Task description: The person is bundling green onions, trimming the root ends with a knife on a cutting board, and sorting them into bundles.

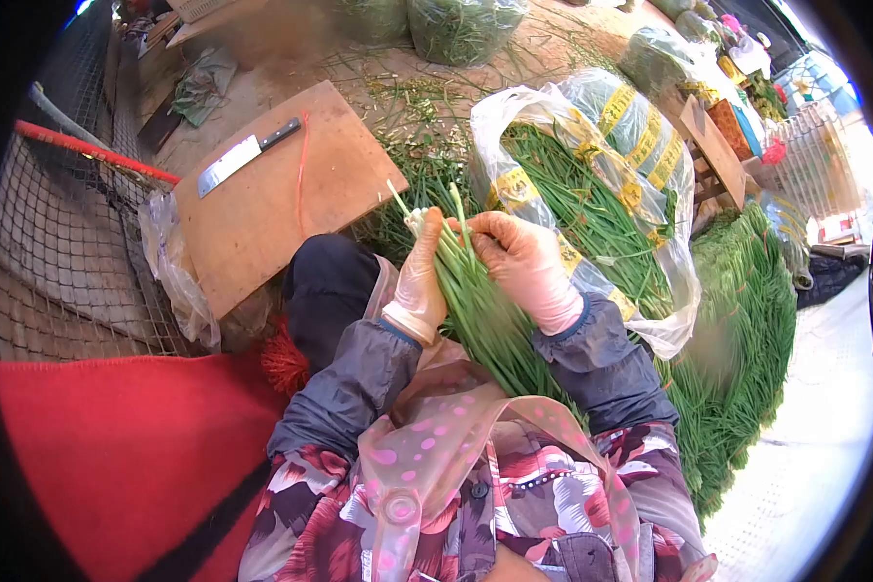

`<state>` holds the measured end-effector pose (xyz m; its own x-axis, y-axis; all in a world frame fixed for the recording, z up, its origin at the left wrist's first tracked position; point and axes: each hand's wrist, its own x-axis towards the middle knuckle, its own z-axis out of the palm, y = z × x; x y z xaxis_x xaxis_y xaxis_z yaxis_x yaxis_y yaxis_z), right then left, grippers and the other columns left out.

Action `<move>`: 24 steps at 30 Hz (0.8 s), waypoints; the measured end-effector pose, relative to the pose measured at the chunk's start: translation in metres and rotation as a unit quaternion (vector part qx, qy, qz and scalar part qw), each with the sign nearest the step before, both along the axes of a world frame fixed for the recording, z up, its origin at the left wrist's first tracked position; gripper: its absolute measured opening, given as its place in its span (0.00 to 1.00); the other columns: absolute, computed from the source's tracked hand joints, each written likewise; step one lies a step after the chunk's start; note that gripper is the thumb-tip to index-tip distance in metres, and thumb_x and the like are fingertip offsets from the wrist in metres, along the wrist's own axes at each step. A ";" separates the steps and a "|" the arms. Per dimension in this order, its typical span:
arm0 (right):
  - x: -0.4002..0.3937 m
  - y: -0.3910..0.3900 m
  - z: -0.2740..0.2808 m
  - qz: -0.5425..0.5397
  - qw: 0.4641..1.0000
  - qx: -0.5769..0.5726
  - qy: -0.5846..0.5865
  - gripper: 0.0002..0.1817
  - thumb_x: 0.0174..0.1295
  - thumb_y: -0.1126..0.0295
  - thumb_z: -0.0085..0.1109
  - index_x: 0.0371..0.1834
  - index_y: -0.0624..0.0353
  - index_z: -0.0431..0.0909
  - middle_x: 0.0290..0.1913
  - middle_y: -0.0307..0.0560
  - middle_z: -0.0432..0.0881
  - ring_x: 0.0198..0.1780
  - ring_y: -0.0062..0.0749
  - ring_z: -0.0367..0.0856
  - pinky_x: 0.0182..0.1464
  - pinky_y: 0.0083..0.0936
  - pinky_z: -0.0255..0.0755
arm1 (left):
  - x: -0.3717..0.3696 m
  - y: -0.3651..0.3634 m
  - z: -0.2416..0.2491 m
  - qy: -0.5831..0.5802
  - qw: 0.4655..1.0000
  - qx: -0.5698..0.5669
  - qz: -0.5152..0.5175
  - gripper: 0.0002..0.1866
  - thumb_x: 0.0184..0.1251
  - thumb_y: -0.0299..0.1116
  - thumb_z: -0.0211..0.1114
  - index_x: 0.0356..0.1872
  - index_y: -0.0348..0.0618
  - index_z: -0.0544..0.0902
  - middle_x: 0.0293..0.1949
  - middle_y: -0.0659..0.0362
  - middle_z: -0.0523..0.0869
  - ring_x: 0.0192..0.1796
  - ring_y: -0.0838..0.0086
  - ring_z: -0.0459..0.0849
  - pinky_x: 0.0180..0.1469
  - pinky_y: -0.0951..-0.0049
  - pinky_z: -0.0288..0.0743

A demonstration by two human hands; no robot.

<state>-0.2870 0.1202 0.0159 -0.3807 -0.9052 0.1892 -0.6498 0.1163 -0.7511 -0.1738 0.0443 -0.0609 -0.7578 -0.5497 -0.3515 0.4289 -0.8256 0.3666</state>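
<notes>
In the middle of the head view, my left hand (421, 286), in a thin pale glove, is closed around a bunch of garlic chives (485, 330). The pale cut ends stick up past my fingers, and the green leaves run down over my lap. My right hand (529, 264), gloved and stained at the fingers, pinches a single chive stalk (459, 209) at the bunch's upper right side. Just beyond my right hand, an open plastic bag (684, 335) is filled with more chives (592, 204).
A cleaver (231, 165) and a reddish tie lie on a wooden board (262, 228) at left. A large heap of chives (737, 339) stands at right. Trimmings litter the ground ahead. Netting (58, 262) and a red cloth (116, 446) are on the left, a white crate (815, 165) at far right.
</notes>
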 end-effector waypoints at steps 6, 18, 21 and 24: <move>-0.012 -0.004 0.006 0.074 0.972 0.054 0.214 0.07 0.58 0.67 0.60 0.38 0.53 0.83 0.29 0.47 0.83 0.32 0.42 0.83 0.35 0.32 0.76 | 0.001 0.007 0.012 0.013 0.989 -0.146 -0.015 0.36 0.56 0.47 0.72 0.63 0.42 0.69 0.52 0.59 0.79 0.54 0.71 0.78 0.58 0.70 0.73; -0.071 -0.068 0.056 0.155 0.974 0.152 0.069 0.29 0.64 0.60 0.60 0.67 0.58 0.68 0.54 0.51 0.82 0.52 0.31 0.81 0.57 0.27 0.71 | 0.002 0.002 0.031 0.029 0.976 -0.174 -0.130 0.29 0.56 0.26 0.69 0.61 0.38 0.69 0.41 0.55 0.85 0.46 0.65 0.84 0.52 0.65 0.77; -0.048 -0.099 0.056 0.193 0.981 0.014 -0.006 0.26 0.66 0.61 0.57 0.66 0.57 0.70 0.53 0.47 0.83 0.52 0.29 0.81 0.58 0.26 0.71 | 0.002 0.003 0.045 0.048 0.974 -0.173 -0.139 0.34 0.55 0.25 0.67 0.65 0.37 0.65 0.44 0.53 0.84 0.49 0.62 0.83 0.56 0.61 0.76; -0.029 -0.102 0.059 0.244 0.931 0.253 -0.100 0.21 0.67 0.61 0.56 0.61 0.58 0.75 0.44 0.43 0.86 0.47 0.24 0.82 0.52 0.22 0.73 | 0.006 0.000 0.048 0.077 0.969 -0.200 -0.119 0.34 0.56 0.27 0.66 0.65 0.36 0.65 0.49 0.50 0.82 0.52 0.61 0.82 0.57 0.61 0.75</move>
